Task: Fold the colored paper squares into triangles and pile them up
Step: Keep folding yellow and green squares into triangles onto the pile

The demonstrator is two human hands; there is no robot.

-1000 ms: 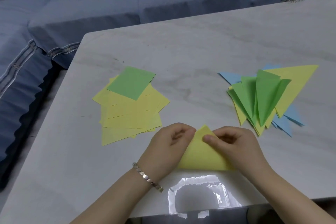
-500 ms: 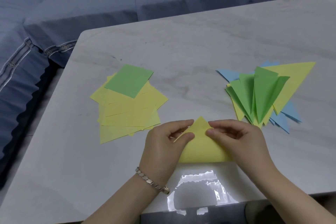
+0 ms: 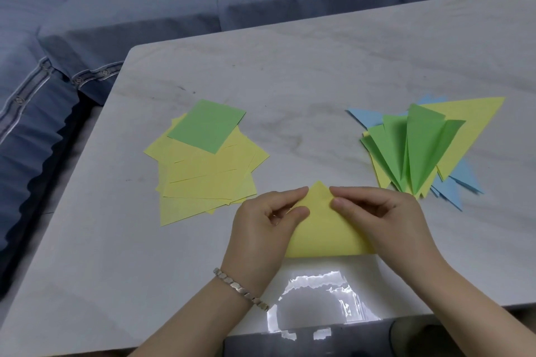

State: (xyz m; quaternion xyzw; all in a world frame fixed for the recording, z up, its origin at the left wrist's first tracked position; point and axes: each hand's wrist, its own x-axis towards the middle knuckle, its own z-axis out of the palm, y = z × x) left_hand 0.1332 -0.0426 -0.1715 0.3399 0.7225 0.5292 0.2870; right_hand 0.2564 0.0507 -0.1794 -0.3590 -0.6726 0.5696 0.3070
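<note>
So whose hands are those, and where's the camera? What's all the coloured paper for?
No machine here: these are a person's two hands, filmed by a camera worn on their head, looking down. The left hand and right hand pinch the top corner of a yellow paper folded into a triangle on the table. To the left lies a stack of flat squares, yellow with a green square on top. To the right is the pile of finished triangles, green, yellow and blue. Behind is a blue sofa.

The bench (image 3: pixel 319 72) looks like pale veined marble, polished and glossy near its front edge. The paper squares (image 3: pixel 208 171) and triangles (image 3: pixel 420 148) are matt. The bracelet (image 3: pixel 240 290) is shiny metal; the sofa (image 3: pixel 145 14) is blue cloth.
</note>
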